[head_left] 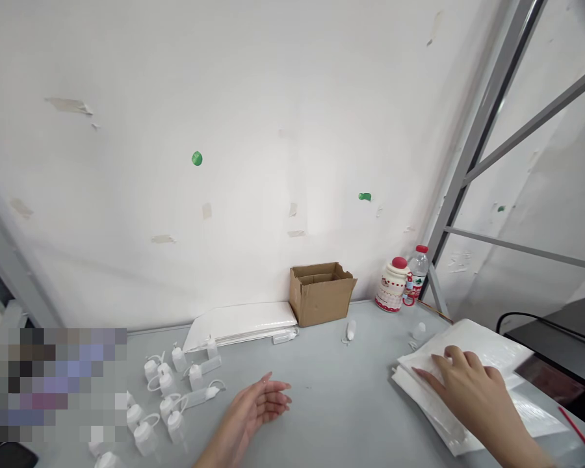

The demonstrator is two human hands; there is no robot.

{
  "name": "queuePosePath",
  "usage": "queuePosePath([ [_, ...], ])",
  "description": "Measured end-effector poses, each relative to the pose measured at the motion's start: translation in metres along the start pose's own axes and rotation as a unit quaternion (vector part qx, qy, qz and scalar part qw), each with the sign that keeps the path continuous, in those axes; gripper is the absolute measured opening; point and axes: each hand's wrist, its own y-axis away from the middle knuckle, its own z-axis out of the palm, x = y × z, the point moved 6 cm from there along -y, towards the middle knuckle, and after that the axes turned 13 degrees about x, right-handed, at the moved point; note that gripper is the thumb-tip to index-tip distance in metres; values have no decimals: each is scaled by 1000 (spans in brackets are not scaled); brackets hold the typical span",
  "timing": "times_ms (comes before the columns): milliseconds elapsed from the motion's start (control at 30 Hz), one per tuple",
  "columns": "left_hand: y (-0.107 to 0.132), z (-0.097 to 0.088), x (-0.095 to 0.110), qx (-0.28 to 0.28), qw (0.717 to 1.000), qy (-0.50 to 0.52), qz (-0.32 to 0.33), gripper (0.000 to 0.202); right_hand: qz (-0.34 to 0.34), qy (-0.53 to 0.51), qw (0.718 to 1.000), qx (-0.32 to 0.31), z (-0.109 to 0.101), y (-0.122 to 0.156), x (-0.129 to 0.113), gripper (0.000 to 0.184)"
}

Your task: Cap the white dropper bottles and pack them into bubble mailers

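My left hand (260, 406) is held over the grey table, its fingers loosely curved and apart, with nothing in it. Left of it is a group of small white plastic squeeze bottles (146, 437) with looped cap straps; some stand and some lie on their sides. On the right, my right hand (470, 387) rests on a stack of white plastic bags (443, 416). Its fingers are bent and the thumb is spread away from them, touching the top bag. Whether any bag edge is pinched is not visible.
An open cardboard box (324, 299) stands against the wall beside a flat white stack (244, 323). A cream-and-red jar (392, 286) and a water bottle (419, 270) are at the back right. Single small bottles lie near the box. A black object (565, 331) stands at the right.
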Motion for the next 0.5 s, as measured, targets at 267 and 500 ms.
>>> queuePosePath([
  [267, -5, -3, -7, -11, 1000, 8, -2, 43, 55, 7, 998, -37, 19, 11, 9, 25],
  [500, -3, -3, -5, -14, 1000, 5, 0, 40, 74, -17, 997, -29, 14, 16, 15, 29],
])
